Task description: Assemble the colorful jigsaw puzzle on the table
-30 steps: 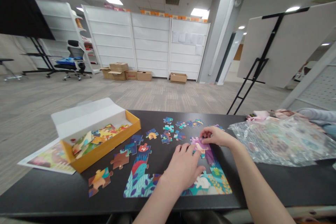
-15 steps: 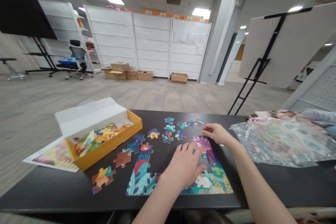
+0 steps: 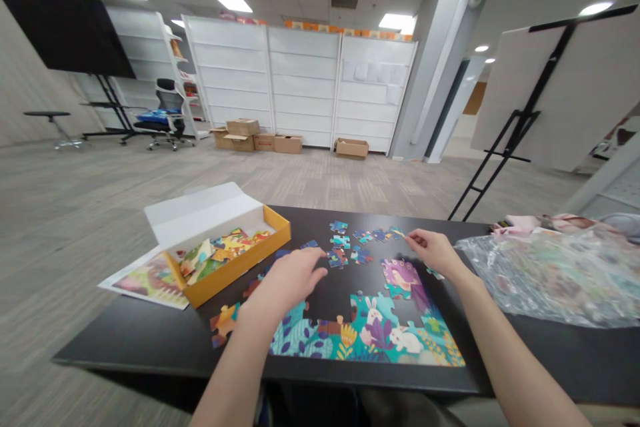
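Joined puzzle pieces [image 3: 380, 333] lie along the near side of the black table, showing rabbits and plants, with a purple section [image 3: 401, 277] rising on the right. My left hand [image 3: 293, 273] is over the left part of the puzzle, fingers extended and apart from the thumb, hiding several pieces below it. Near the right end of a row of loose blue pieces [image 3: 380, 235], my right hand [image 3: 429, 250] has thumb and fingertips pinched together; whatever is between them is too small to make out. An orange and brown piece [image 3: 224, 323] sits left of my left forearm.
A yellow box [image 3: 237, 267] holding more pieces stands open on the left, over a printed picture sheet [image 3: 150, 280]. Clear plastic packaging [image 3: 540, 273] covers the right side beside folded cloth. Beyond the table are cardboard boxes [image 3: 353, 148] and an easel stand [image 3: 515, 127].
My left hand has moved left, off the purple section, uncovering the rabbit pieces. The view has turned slightly left. My right hand stays pinched near the back row.
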Tool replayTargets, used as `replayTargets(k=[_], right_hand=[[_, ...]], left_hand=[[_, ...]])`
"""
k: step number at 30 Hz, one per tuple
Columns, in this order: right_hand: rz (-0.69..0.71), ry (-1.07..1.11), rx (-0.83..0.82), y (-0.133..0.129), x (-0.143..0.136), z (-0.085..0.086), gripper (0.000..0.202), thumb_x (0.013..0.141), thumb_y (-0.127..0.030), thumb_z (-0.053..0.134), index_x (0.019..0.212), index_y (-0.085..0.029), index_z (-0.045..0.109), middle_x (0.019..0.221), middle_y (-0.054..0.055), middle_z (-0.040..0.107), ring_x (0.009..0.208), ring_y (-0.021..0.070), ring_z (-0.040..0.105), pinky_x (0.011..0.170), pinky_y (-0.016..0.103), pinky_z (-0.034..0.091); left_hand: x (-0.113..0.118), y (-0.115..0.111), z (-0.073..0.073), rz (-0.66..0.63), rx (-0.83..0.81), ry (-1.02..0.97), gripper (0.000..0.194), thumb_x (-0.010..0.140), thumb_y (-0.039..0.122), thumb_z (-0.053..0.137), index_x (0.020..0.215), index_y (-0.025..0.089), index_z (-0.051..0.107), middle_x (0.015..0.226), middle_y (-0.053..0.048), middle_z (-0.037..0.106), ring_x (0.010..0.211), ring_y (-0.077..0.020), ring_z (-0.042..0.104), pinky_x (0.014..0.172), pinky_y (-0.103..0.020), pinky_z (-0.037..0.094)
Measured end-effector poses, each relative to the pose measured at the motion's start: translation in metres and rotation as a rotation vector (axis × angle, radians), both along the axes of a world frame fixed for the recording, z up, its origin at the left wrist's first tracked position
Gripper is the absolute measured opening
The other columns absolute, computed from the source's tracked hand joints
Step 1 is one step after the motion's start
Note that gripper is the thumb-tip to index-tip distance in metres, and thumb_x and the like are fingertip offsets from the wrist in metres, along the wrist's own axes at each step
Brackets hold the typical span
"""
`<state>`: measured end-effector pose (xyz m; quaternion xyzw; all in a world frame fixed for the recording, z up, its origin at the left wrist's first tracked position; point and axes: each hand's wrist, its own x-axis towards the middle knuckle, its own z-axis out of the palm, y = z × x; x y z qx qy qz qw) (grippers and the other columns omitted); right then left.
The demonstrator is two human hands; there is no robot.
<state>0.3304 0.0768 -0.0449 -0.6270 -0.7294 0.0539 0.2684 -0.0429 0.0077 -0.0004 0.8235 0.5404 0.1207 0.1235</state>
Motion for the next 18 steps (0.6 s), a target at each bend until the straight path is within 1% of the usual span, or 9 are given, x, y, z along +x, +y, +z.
replayTargets(k=[3,6,8,11,15,16,18], right_hand=[[-0.027,-0.006,0.021,0.002,0.004,-0.003,0.034,0.088,-0.048,0.052,0.084,-0.020,0.071,0.071,0.006,0.073,0.063,0.0202,0.064,0.061,0.030,0.045],[-0.073,0.001,0.051,0.005,0.007,-0.007,0.034,0.087,-0.049,0.053,0.085,-0.020,0.071,0.071,0.007,0.073,0.064,0.0205,0.065,0.061,0.030,0.045],[-0.083,0.000,0.050,0.006,0.008,-0.009,0.034,0.087,-0.049,0.053,0.085,-0.020,0.072,0.073,0.007,0.074,0.065,0.0209,0.066,0.062,0.030,0.046],[-0.101,-0.011,0.037,0.005,0.008,-0.009,0.034,0.087,-0.049,0.053,0.084,-0.021,0.072,0.075,0.007,0.075,0.068,0.0222,0.068,0.063,0.030,0.047],[-0.105,-0.023,0.036,0.003,0.006,-0.008,0.033,0.087,-0.049,0.052,0.084,-0.022,0.071,0.076,0.007,0.076,0.069,0.0227,0.069,0.063,0.030,0.047],[-0.100,-0.029,0.035,0.003,0.006,-0.008,0.033,0.087,-0.049,0.051,0.084,-0.022,0.071,0.075,0.007,0.076,0.069,0.0225,0.069,0.063,0.030,0.046],[-0.091,-0.039,0.029,0.003,0.006,-0.008,0.034,0.088,-0.049,0.051,0.084,-0.022,0.071,0.075,0.007,0.075,0.068,0.0222,0.068,0.063,0.030,0.046]], left_hand=[[-0.038,0.005,0.002,0.152,0.005,0.015,0.033,0.095,0.029,0.051,0.125,0.023,0.064,0.116,-0.010,0.073,0.108,-0.0277,0.068,0.089,-0.036,0.051],[-0.059,0.003,0.001,0.232,-0.009,0.043,0.033,0.090,0.027,0.056,0.121,0.024,0.065,0.118,-0.009,0.073,0.112,-0.0278,0.067,0.092,-0.035,0.050],[-0.064,0.001,0.000,0.245,-0.040,0.068,0.035,0.086,0.026,0.061,0.120,0.024,0.066,0.120,-0.008,0.072,0.113,-0.0282,0.066,0.092,-0.035,0.050],[-0.062,-0.003,-0.001,0.272,-0.084,0.109,0.042,0.080,0.024,0.066,0.122,0.025,0.065,0.120,-0.010,0.072,0.108,-0.0292,0.069,0.086,-0.035,0.051],[-0.058,-0.005,0.001,0.335,-0.158,0.128,0.044,0.079,0.023,0.064,0.123,0.025,0.064,0.104,-0.010,0.076,0.091,-0.0278,0.073,0.076,-0.034,0.052],[-0.057,-0.005,0.001,0.341,-0.159,0.132,0.043,0.079,0.024,0.064,0.123,0.025,0.064,0.103,-0.010,0.076,0.090,-0.0278,0.073,0.076,-0.034,0.052],[-0.058,-0.003,0.000,0.345,-0.137,0.140,0.042,0.079,0.024,0.066,0.121,0.024,0.065,0.110,-0.011,0.075,0.098,-0.0296,0.072,0.081,-0.036,0.052]])
